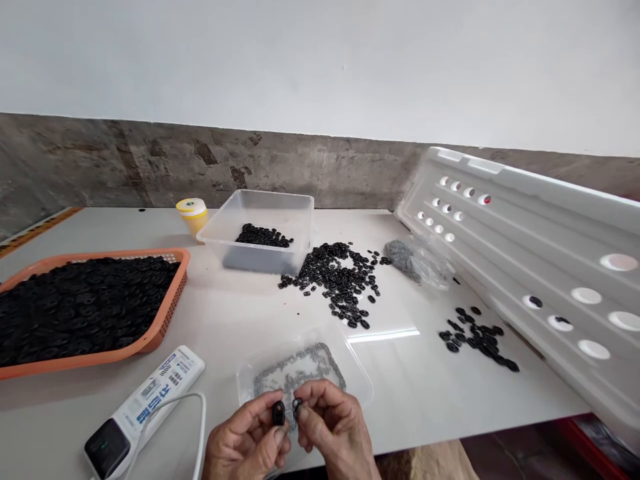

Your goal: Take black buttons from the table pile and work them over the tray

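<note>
Between thumb and forefinger, my left hand (243, 440) pinches a small black oval piece (278, 414) with a hole near its top. My right hand (340, 427) is closed on a smaller dark piece (297, 405), partly covered by the fingers; its kind is unclear. The two pieces are close together but apart. Both hands are over the near side of a clear plastic tub (363, 380), which holds many small grey metal-looking parts (320, 360). Farther back, a heap of small black oval pieces with holes (333, 270) is spread on the table.
An orange basket (163, 320) full of black pieces stands left, near a white power strip (173, 380) with a cable. Behind are a clear bin (260, 260) and a yellow-white cup-like container (193, 217). Rightward lie a plastic bag (425, 263), loose black pieces (480, 340) and a leaning white perforated panel (500, 233).
</note>
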`<state>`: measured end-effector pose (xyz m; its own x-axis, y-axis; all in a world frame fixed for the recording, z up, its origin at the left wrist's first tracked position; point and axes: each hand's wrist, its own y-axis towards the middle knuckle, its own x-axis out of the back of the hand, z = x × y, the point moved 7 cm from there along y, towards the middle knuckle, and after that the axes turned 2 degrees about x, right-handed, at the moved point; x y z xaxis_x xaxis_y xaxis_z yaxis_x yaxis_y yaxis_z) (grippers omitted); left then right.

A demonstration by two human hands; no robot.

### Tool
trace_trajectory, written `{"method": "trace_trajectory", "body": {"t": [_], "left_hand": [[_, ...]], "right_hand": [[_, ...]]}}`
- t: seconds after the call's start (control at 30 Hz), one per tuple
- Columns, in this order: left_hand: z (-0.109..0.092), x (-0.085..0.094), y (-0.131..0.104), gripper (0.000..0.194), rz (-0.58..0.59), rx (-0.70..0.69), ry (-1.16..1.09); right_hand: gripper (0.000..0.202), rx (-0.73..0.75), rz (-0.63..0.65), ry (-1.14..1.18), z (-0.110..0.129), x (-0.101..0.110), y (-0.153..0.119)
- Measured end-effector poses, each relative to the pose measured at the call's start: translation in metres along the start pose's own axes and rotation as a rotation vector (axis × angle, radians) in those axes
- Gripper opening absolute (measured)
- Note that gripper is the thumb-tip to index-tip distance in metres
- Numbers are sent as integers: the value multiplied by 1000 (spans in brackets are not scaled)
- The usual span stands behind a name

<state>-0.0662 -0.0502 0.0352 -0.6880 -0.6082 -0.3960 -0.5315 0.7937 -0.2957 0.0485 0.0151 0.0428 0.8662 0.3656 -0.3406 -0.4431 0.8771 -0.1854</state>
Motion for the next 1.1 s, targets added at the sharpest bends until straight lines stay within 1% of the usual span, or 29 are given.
{"method": "trace_trajectory", "body": {"t": [0.1,0.3,0.5,0.8,0.97,1.1], "left_hand": [[1,0,1,35,-6,10,-2],[1,-1,1,33,21,1,27],[0,-3,1,33,46,1,40],[8,-5,1,32,73,32,15],[13,-4,2,31,112,11,61],[13,-1,3,32,108,-15,131]], "right_hand": [[33,-4,20,-12,-2,0,1],[34,2,-42,-10,1,2,-1],[31,11,-49,17,4,1,-2],[30,2,-25,24,1,0,-2],[30,-7,2,8,0,-1,-1],[31,-30,37,-11,-5,0,-1]]}}
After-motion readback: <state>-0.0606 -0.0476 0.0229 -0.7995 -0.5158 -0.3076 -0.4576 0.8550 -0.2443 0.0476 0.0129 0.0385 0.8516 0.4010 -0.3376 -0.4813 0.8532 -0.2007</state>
